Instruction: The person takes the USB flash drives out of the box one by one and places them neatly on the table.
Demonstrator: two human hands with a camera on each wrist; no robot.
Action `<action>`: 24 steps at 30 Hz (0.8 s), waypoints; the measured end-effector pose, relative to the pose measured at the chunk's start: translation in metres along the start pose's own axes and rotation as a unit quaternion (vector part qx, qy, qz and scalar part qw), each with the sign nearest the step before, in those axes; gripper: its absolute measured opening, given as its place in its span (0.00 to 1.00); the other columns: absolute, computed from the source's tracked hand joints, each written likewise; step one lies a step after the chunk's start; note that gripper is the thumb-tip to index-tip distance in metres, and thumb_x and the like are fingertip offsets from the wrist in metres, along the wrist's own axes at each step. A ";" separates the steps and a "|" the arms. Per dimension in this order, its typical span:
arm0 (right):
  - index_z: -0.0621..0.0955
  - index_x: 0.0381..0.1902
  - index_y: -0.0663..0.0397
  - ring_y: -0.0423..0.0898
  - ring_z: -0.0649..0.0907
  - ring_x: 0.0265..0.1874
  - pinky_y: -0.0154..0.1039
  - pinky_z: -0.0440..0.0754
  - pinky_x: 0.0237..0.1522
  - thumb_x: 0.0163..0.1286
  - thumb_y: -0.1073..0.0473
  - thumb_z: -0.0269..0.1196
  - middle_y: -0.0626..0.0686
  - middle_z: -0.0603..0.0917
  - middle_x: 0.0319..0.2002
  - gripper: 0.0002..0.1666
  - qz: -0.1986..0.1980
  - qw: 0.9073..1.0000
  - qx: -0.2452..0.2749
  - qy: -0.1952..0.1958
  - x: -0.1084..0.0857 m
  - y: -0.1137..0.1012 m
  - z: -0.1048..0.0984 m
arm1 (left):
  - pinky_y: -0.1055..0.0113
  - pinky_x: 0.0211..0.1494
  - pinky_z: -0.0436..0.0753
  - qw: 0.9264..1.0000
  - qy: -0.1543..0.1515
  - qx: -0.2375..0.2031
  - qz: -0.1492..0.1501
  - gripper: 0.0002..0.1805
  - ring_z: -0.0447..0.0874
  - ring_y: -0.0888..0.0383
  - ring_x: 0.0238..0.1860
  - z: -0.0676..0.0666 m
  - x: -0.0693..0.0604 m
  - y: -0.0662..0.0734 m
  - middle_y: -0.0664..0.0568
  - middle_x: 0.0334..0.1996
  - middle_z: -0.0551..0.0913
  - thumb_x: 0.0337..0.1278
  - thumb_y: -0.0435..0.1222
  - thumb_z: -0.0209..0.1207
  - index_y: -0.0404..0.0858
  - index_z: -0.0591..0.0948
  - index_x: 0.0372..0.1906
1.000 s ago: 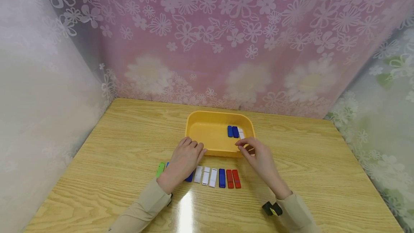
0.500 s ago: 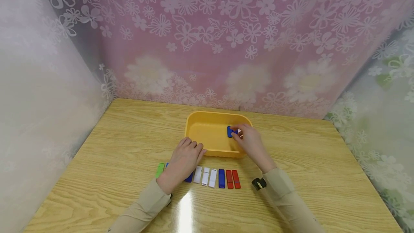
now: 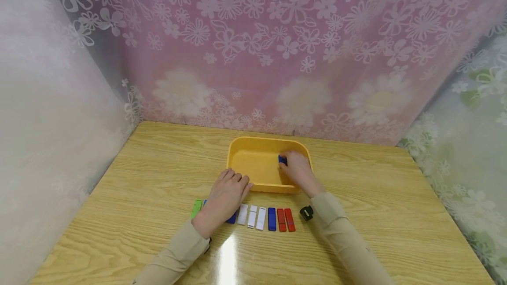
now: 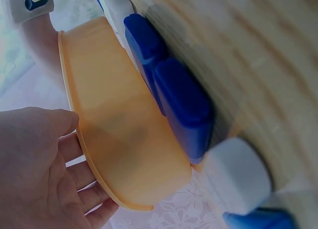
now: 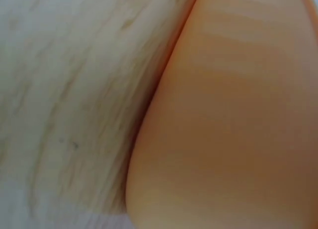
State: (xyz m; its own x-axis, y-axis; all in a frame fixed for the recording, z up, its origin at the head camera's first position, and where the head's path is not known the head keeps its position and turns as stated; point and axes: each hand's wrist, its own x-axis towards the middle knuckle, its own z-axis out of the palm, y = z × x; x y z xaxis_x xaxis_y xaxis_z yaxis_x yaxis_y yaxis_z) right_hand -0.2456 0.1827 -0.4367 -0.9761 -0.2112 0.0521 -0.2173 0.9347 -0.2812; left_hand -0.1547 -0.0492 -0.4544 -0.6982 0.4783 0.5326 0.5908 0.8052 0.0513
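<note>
In the head view, my left hand (image 3: 225,199) grips the near rim of a yellow plastic tray (image 3: 253,142). The left wrist view shows that thumb (image 4: 62,122) on the rim and the fingers (image 4: 82,174) beyond it. My right hand (image 3: 297,167) is inside the tray on its right side. Its thumb and forefinger pinch a blue USB stick (image 3: 281,160) by its two ends; the hand covers the other sticks there. The right wrist view shows only the tray's outer wall (image 5: 223,129) and the tabletop.
A row of USB sticks lies before the tray: a green one (image 3: 196,208), white ones (image 3: 251,217), a dark blue one (image 3: 271,219) and two red ones (image 3: 281,220). My left hand covers part of the row. Curtains (image 3: 261,78) hang behind the wooden table (image 3: 380,197).
My right hand has moved from above the tray's near rim down and forward into its right side, over the sticks lying there. The left hand has stayed on the rim.
</note>
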 end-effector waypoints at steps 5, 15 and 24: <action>0.83 0.56 0.65 0.60 0.83 0.52 0.55 0.80 0.56 0.69 0.58 0.69 0.64 0.84 0.51 0.22 -0.013 1.000 -0.017 0.004 0.005 0.000 0.004 | 0.53 0.62 0.77 1.000 -0.003 0.002 -0.001 0.13 0.79 0.51 0.35 -0.001 0.000 0.000 0.51 0.26 0.82 0.73 0.42 0.58 0.41 0.80 0.31; 0.86 0.48 0.60 0.54 0.86 0.42 0.51 0.83 0.49 0.64 0.63 0.72 0.57 0.87 0.41 0.15 -0.037 0.999 0.028 -0.011 0.007 -0.001 0.006 | 0.54 0.61 0.77 1.000 -0.003 0.005 -0.001 0.13 0.78 0.51 0.34 -0.001 0.001 0.000 0.51 0.26 0.82 0.73 0.42 0.59 0.41 0.80 0.31; 0.86 0.53 0.50 0.50 0.83 0.33 0.46 0.83 0.37 0.64 0.63 0.72 0.53 0.85 0.36 0.18 -0.070 0.996 0.057 0.002 0.003 -0.002 0.005 | 0.55 0.63 0.76 1.000 -0.010 0.013 -0.007 0.13 0.79 0.52 0.36 -0.001 0.000 0.001 0.52 0.26 0.82 0.73 0.43 0.59 0.41 0.81 0.32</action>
State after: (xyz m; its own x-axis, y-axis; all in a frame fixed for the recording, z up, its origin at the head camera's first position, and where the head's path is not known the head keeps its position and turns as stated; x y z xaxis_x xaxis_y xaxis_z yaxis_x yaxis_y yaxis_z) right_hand -0.2475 0.1786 -0.4407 -0.9365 -0.3356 0.1015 -0.3484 0.8574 -0.3787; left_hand -0.1542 -0.0485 -0.4535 -0.7136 0.4739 0.5159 0.5710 0.8202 0.0365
